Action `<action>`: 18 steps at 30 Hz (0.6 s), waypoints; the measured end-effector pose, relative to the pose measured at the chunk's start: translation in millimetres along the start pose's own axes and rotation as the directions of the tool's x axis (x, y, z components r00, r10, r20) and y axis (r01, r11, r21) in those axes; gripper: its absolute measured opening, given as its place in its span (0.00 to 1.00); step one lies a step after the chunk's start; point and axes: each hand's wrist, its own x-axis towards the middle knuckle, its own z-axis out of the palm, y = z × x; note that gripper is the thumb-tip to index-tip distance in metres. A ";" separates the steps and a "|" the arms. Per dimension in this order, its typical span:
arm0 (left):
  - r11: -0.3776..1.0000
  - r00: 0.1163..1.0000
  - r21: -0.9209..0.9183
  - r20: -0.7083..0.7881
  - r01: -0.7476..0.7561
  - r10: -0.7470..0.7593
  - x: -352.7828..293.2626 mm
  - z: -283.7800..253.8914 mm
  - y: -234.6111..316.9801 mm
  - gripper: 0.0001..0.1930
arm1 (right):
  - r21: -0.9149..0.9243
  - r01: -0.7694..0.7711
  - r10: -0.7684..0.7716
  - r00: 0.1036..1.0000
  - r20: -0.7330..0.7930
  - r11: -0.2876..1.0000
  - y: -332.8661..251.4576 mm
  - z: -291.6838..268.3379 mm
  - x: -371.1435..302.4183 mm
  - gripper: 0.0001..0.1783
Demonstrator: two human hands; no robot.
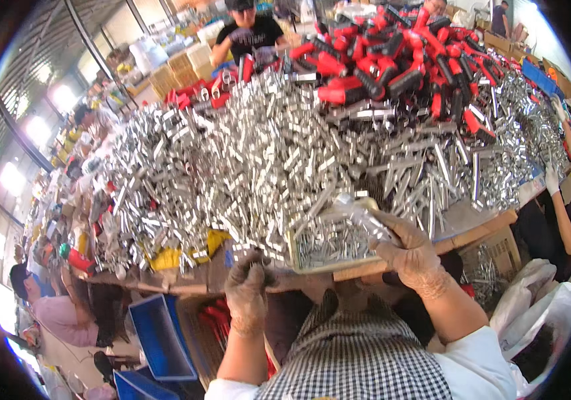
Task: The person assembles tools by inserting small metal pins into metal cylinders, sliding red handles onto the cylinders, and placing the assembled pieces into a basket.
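Note:
Both my hands wear soiled pale work gloves and are at the near edge of a table heaped with silver metal parts (259,153). My right hand (411,253) is closed around a long, shiny silver metal piece (369,221), which points up and left above a shallow tray (317,268) of small metal parts. Left of that tray, my left hand (245,283) has its fingers curled together. Whatever it may hold is too small or hidden to make out.
Red-and-black handled tools (379,60) are piled at the far right-centre. A yellow piece (189,252) lies under parts at the near left. Blue bins (160,337) stand below the table, left of me. White sacks (539,313) are at the right. Other people work around the table.

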 end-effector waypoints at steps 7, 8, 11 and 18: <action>0.981 0.967 0.110 0.183 0.162 -0.180 8.3 11.6 1.9 0.20 | -0.534 0.028 0.086 0.979 0.187 0.845 -6.6 -29.0 -21.4 0.21; 0.970 0.952 0.134 0.202 0.205 -0.229 8.3 16.1 0.9 0.23 | -0.565 0.040 0.106 0.969 0.224 0.824 -7.2 -28.6 -21.1 0.20; 0.963 0.942 0.183 0.237 0.196 -0.237 2.4 24.7 -3.3 0.23 | -0.612 0.178 -0.019 0.966 0.258 0.770 -3.4 -30.1 -23.8 0.20; 0.945 0.906 0.182 0.284 0.270 -0.314 -8.5 28.2 3.0 0.21 | -0.653 0.303 -0.113 0.942 0.317 0.695 -1.0 -38.1 -29.8 0.18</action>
